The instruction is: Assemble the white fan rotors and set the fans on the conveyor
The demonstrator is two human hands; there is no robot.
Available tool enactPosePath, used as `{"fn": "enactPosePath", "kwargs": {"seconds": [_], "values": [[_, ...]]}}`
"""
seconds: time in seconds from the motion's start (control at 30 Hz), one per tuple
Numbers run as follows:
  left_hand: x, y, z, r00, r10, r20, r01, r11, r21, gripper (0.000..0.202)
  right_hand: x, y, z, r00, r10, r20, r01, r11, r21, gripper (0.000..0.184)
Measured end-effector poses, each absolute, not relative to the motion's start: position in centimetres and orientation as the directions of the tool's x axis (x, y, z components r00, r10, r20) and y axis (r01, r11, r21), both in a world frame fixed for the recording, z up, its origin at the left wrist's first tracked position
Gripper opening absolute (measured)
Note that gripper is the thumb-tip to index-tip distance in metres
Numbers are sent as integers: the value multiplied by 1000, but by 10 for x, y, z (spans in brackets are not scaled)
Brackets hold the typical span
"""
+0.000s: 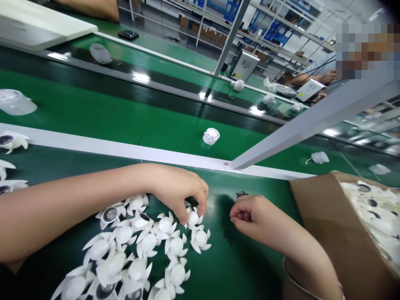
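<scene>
Two bare hands worked over a loose heap of white plastic finned pieces [149, 242] on a green conveyor belt [237, 258]. The step in hand looked like picking from the heap's right edge: the left hand [179, 193] had its fingers [200, 204] pinched together on the dome of one piece [193, 217], which still sat among the others. The right hand [253, 214] was curled just beside it, its fingers [240, 214] closed with nothing visible between them, near a small dark scrap [241, 194]. Further right stood an open cardboard box [325, 216] filled with similar white pieces [371, 208].
</scene>
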State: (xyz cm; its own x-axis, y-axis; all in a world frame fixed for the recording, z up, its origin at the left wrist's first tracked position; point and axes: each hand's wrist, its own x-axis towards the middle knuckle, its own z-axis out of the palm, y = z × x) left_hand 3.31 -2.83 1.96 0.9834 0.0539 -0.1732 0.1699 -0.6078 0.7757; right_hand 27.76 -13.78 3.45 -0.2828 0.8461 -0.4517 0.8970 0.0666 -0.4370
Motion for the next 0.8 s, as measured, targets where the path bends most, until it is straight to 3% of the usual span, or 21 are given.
{"fn": "enactPosePath", "kwargs": {"seconds": [0.2,0.37,0.5,0.67,0.8], "values": [[30,-22,13,984,122,-126,172,-536,826,29,259,-143,30,-267,856,-442,939,128,-318,24],[36,-16,-1,919,342,197,80,-651,755,30,235,-151,31,-37,897,-440,999,50,18,20],[35,-11,-6,902,297,312,-3,-721,693,35,221,-157,28,44,921,-387,987,19,157,19],[30,-10,-8,952,239,190,13,-654,756,22,229,-154,20,-79,968,-240,994,94,52,14],[32,-11,-13,949,280,145,37,-557,830,20,239,-140,14,-211,975,-74,913,169,-371,11]]}}
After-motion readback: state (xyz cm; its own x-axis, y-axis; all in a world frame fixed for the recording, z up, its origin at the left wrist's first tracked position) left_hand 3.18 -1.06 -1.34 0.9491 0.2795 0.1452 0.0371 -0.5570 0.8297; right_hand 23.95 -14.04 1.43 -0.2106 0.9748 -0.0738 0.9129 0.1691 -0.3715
